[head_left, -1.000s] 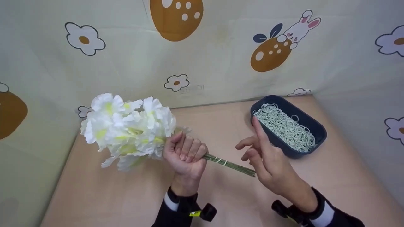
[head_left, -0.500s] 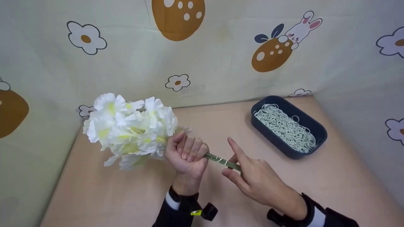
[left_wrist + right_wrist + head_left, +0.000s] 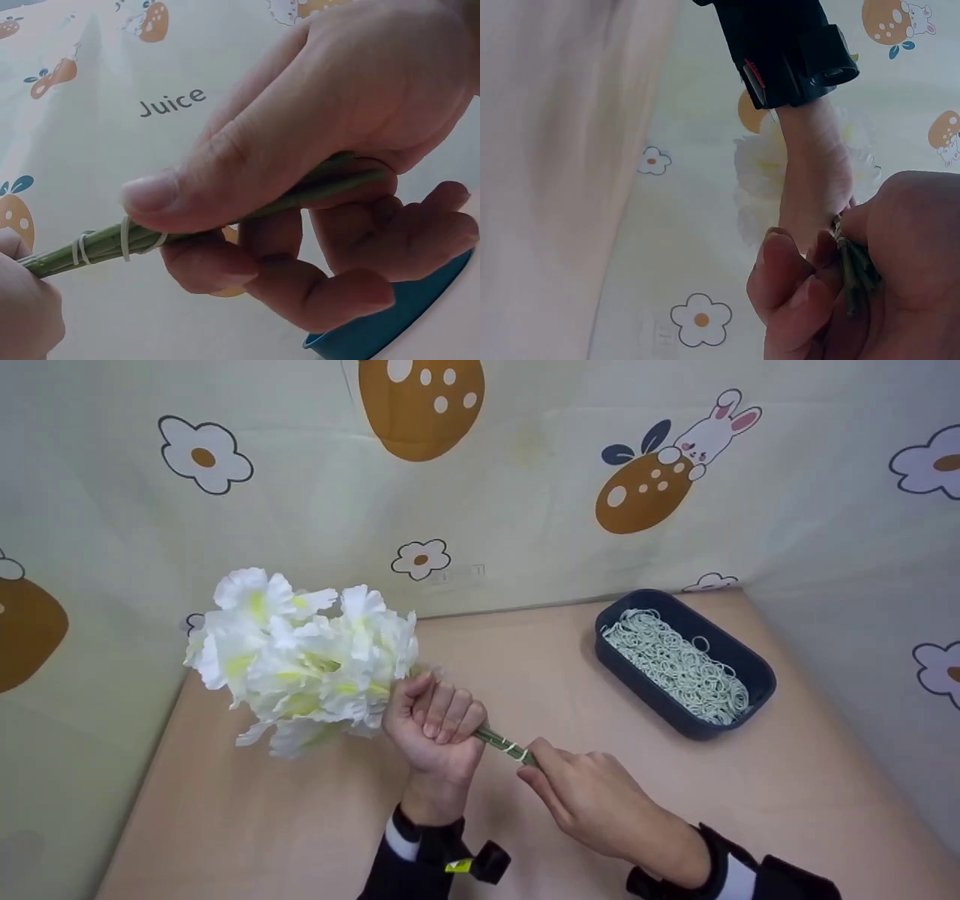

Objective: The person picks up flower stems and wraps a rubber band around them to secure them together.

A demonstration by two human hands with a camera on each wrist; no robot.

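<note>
A bunch of white artificial flowers (image 3: 300, 660) with yellow centres spreads to the left in the head view. My left hand (image 3: 435, 727) grips its green stems (image 3: 491, 737) just below the blooms. A pale rubber band (image 3: 126, 238) loops round the stems between my two hands. My right hand (image 3: 600, 799) pinches the lower stems between thumb and fingers, right beside the band. In the right wrist view the cut stem ends (image 3: 853, 289) show inside the right hand, while the blooms are partly hidden behind the left forearm.
A dark blue tub (image 3: 652, 697) full of pale rubber bands (image 3: 675, 664) stands at the back right of the light wooden table (image 3: 795, 802). A printed cloth (image 3: 525, 502) with flowers and a rabbit hangs behind and at the sides.
My right hand has come left and down from beside the tub to the stems, its raised forefinger closing onto them. The left hand keeps its grip, almost unmoved.
</note>
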